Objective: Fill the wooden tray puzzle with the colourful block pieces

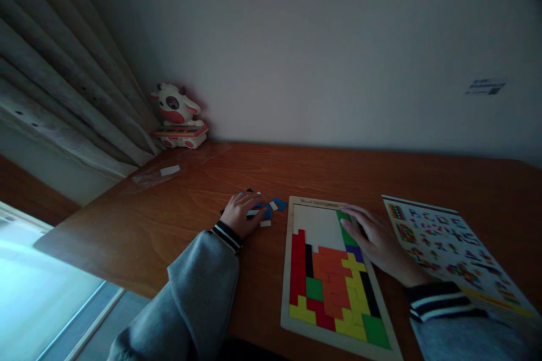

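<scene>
A wooden puzzle board (285, 293) lies on the brown table, its lower part filled with red, orange, yellow, green and black pieces; the upper left part shows bare white. My right hand (375, 240) rests over the board's upper right edge, fingers apart, touching a green piece (346, 231) above a purple one (355, 252). Left of the board, my left hand (243, 213) lies palm down on a small pile of loose blue, white and black pieces, fingers spread. A blue piece (280, 203) and a white piece (265, 224) lie beside it.
A printed pattern sheet (457, 242) lies right of the board, partly under my right forearm. At the back left stand a toy cow with a keyboard (180, 115) and clear plastic with a white label (170, 170). Curtains hang at the left; a wall rises behind the table (190, 180).
</scene>
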`<control>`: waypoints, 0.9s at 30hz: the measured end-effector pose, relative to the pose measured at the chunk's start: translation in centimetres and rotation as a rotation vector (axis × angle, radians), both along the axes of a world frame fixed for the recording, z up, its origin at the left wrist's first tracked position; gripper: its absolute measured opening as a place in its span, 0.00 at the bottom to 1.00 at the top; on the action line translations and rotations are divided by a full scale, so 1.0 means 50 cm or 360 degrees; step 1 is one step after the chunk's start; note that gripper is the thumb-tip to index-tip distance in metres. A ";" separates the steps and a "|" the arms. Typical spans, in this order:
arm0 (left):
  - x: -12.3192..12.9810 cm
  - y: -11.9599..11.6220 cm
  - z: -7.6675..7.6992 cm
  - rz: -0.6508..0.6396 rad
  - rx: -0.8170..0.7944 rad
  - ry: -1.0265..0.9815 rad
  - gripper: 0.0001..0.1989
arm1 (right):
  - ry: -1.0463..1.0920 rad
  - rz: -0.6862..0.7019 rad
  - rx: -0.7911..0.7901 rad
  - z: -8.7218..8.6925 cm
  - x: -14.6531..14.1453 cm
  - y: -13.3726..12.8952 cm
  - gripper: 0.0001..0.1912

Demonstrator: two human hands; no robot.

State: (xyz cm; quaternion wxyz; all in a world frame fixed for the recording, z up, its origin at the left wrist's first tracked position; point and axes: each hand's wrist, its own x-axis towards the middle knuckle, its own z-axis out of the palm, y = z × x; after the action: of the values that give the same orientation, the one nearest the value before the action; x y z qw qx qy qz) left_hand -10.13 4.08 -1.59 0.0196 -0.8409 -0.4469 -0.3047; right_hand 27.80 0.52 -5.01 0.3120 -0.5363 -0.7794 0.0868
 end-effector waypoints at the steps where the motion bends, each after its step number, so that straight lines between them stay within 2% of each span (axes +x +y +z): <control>1: -0.011 0.004 0.001 0.0083 0.0018 -0.0001 0.15 | -0.0001 0.0006 0.0001 0.000 0.000 0.000 0.21; 4: -0.044 0.015 -0.005 0.0199 -0.0001 0.0011 0.17 | -0.0003 0.0010 0.0007 0.001 0.001 0.000 0.21; 7: -0.060 0.019 -0.014 0.0143 -0.0084 0.0060 0.19 | 0.0002 0.0007 0.0015 0.003 0.000 0.000 0.21; 11: -0.050 0.014 -0.020 0.0054 -0.0207 0.0190 0.20 | 0.0008 0.0012 0.0020 0.005 -0.002 -0.001 0.20; 18: -0.039 0.016 -0.020 0.0146 -0.0186 0.0244 0.20 | 0.0024 -0.0025 0.0018 0.007 -0.004 -0.003 0.22; 24: -0.029 0.011 -0.022 0.0087 -0.0291 0.0331 0.23 | 0.0035 -0.0023 -0.0006 0.014 -0.006 -0.006 0.22; 27: -0.022 0.015 -0.020 0.0192 -0.0202 0.0275 0.23 | 0.0036 -0.0025 0.0002 0.016 -0.008 -0.006 0.22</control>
State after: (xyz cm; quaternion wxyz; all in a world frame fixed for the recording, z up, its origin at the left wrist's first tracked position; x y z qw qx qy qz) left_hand -11.23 4.85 -2.58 0.0229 -0.8351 -0.5117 -0.2005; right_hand 27.40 0.21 -4.19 0.3217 -0.5412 -0.7717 0.0900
